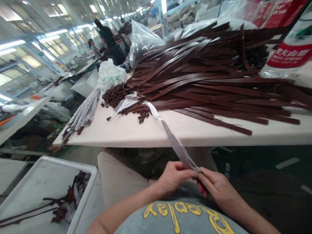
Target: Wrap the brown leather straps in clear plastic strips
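Over my lap, my left hand (173, 178) and my right hand (215, 183) meet at the near end of a strap in a thin plastic sleeve (175, 143). Fingers of both hands are closed around that end and partly hide it. From there the sleeve runs up over the table edge, and its whitish far end lies near a heap of small dark brown loops (115, 95). Behind it spreads a large pile of long, flat dark brown straps (185, 74), which look like leather.
A bundle of sleeved straps (85, 109) hangs over the left corner of the white table (136, 135). A white plastic bag (110, 74) and a water bottle (290, 53) stand on it. Lower left is a white bin (24, 182) with brown scraps. People sit and stand farther back.
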Demonstrator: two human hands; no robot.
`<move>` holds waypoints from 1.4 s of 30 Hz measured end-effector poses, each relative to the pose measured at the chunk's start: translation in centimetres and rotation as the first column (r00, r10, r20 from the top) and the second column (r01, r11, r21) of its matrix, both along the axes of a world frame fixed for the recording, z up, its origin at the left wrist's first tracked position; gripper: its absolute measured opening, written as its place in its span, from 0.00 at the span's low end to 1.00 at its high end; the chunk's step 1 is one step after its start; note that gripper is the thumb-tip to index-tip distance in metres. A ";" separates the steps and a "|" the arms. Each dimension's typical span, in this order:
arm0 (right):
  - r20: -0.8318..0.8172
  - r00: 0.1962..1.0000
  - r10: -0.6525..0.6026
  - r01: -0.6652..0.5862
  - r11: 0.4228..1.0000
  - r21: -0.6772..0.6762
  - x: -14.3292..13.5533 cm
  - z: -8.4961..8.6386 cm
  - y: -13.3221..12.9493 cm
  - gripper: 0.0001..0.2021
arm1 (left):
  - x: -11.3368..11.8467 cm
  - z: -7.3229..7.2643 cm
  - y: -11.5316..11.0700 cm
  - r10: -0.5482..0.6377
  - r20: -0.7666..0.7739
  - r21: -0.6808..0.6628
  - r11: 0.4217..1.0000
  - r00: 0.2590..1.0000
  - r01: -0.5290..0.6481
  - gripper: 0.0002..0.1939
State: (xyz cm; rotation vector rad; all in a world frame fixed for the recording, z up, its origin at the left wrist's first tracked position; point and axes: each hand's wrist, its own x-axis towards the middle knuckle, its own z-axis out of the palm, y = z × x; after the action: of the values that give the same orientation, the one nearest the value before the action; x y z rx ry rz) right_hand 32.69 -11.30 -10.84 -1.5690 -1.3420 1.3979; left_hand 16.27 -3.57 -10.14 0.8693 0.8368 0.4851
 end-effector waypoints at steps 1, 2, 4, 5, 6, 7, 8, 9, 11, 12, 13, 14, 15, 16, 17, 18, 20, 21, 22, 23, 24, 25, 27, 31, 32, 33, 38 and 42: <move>0.002 1.000 0.005 -0.005 1.000 0.028 -0.2 0.0 0.4 0.25 | 0.0 0.0 0.2 0.004 0.020 -0.005 1.000 1.000 -0.004 0.16; 0.001 1.000 0.017 -0.017 0.999 0.043 -0.3 -0.1 0.5 0.25 | 0.0 0.1 0.6 0.052 0.046 -0.020 0.998 0.998 -0.051 0.18; -0.018 0.998 0.060 -0.059 0.998 0.033 -0.3 -0.7 0.2 0.24 | -0.1 0.3 2.1 0.244 0.101 -0.074 0.969 0.965 -0.237 0.22; -0.026 0.997 0.071 -0.071 0.997 0.016 -0.2 -1.1 -0.1 0.24 | -0.2 0.5 2.8 0.352 0.119 -0.103 0.935 0.929 -0.341 0.23; -0.030 0.997 0.069 -0.069 0.998 -0.001 -0.1 -1.4 -0.4 0.24 | -0.3 0.6 3.4 0.433 0.126 -0.123 0.899 0.892 -0.419 0.23; -0.026 0.998 0.054 -0.054 0.998 -0.013 -0.2 -1.6 -0.6 0.24 | -0.3 0.7 3.7 0.472 0.123 -0.133 0.880 0.873 -0.457 0.23; -0.014 0.999 0.039 -0.039 0.999 -0.014 -0.2 -1.7 -0.5 0.24 | -0.3 0.7 3.6 0.472 0.114 -0.134 0.879 0.874 -0.457 0.22; 0.008 1.000 0.027 -0.027 1.000 0.003 -0.4 -1.6 -0.2 0.24 | -0.2 0.6 3.3 0.443 0.102 -0.131 0.894 0.891 -0.430 0.21; 0.053 0.998 0.020 -0.024 0.997 0.077 -0.9 -1.1 0.9 0.24 | -0.1 0.3 2.1 0.327 0.097 -0.118 0.942 0.940 -0.316 0.20; 0.068 0.998 0.016 -0.024 0.992 0.125 -1.1 -0.8 1.5 0.24 | 0.0 0.2 1.5 0.256 0.111 -0.113 0.963 0.960 -0.244 0.20; 0.079 0.997 0.009 -0.023 0.985 0.170 -1.3 -0.6 2.1 0.25 | 0.1 0.2 1.2 0.196 0.129 -0.105 0.977 0.972 -0.183 0.20; 0.089 0.996 0.004 -0.023 0.978 0.208 -1.5 -0.5 2.5 0.25 | 0.0 0.4 1.2 0.169 0.150 -0.096 0.983 0.974 -0.156 0.20; 0.100 0.995 0.007 -0.031 0.971 0.236 -1.5 -0.6 2.8 0.26 | -0.1 0.6 1.4 0.183 0.171 -0.088 0.982 0.968 -0.169 0.20; 0.112 0.993 0.025 -0.052 0.967 0.250 -1.5 -0.9 2.8 0.26 | -0.2 0.9 2.0 0.242 0.193 -0.085 0.970 0.951 -0.229 0.21; 0.128 0.991 0.047 -0.078 0.965 0.251 -1.4 -1.3 2.6 0.26 | -0.5 1.2 2.7 0.333 0.210 -0.086 0.943 0.919 -0.322 0.21; 0.143 0.987 0.068 -0.101 0.965 0.241 -1.3 -1.7 2.3 0.26 | -0.7 1.4 3.4 0.426 0.219 -0.087 0.904 0.878 -0.418 0.22; 0.161 0.984 0.079 -0.113 0.970 0.214 -1.1 -2.6 1.7 0.25 | -1.2 1.7 4.3 0.527 0.210 -0.084 0.849 0.824 -0.522 0.22; 0.164 0.984 0.074 -0.108 0.972 0.210 -1.1 -2.9 1.6 0.25 | -1.4 1.7 4.3 0.523 0.183 -0.067 0.851 0.833 -0.520 0.21; 0.165 0.984 0.066 -0.101 0.971 0.218 -1.1 -3.0 1.7 0.24 | -1.4 1.5 3.9 0.482 0.147 -0.047 0.876 0.864 -0.481 0.20; 0.165 0.985 0.057 -0.096 0.967 0.235 -1.3 -3.0 1.9 0.24 | -1.4 1.3 3.3 0.416 0.117 -0.035 0.909 0.902 -0.415 0.19; 0.163 0.985 0.052 -0.094 0.961 0.261 -1.5 -2.8 2.3 0.23 | -1.4 1.1 2.7 0.337 0.101 -0.034 0.941 0.936 -0.336 0.18; 0.160 0.986 0.050 -0.095 0.952 0.291 -1.7 -2.6 2.7 0.23 | -1.4 1.0 2.1 0.264 0.097 -0.038 0.964 0.960 -0.262 0.18; 0.164 0.985 0.054 -0.108 0.933 0.343 -1.8 -2.3 3.3 0.22 | -1.5 1.2 1.8 0.212 0.119 -0.033 0.977 0.970 -0.209 0.20; 0.228 0.968 0.101 -0.181 0.914 0.363 -1.5 -2.4 3.3 0.24 | -2.6 2.4 4.4 0.504 0.203 0.010 0.856 0.839 -0.517 0.21; 0.244 0.964 0.103 -0.188 0.915 0.357 -1.4 -2.5 3.2 0.25 | -2.8 2.5 5.0 0.559 0.211 0.013 0.819 0.802 -0.574 0.21; 0.254 0.962 0.099 -0.187 0.918 0.350 -1.4 -2.6 3.2 0.25 | -3.0 2.5 5.3 0.577 0.196 0.022 0.805 0.793 -0.592 0.21; 0.215 0.974 0.075 -0.147 0.928 0.342 -2.2 -1.9 4.0 0.24 | -2.7 1.5 2.5 0.289 0.070 0.031 0.956 0.955 -0.292 0.19; 0.240 0.964 0.118 -0.206 0.900 0.383 -2.2 -2.0 4.1 0.25 | -3.3 2.6 3.4 0.406 0.145 0.106 0.900 0.902 -0.423 0.25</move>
State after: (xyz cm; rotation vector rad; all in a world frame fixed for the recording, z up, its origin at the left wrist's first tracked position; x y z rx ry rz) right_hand 30.44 -7.16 -12.87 -1.3726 -1.7963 0.9735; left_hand 12.94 -0.13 -7.53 0.7753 0.8885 0.9713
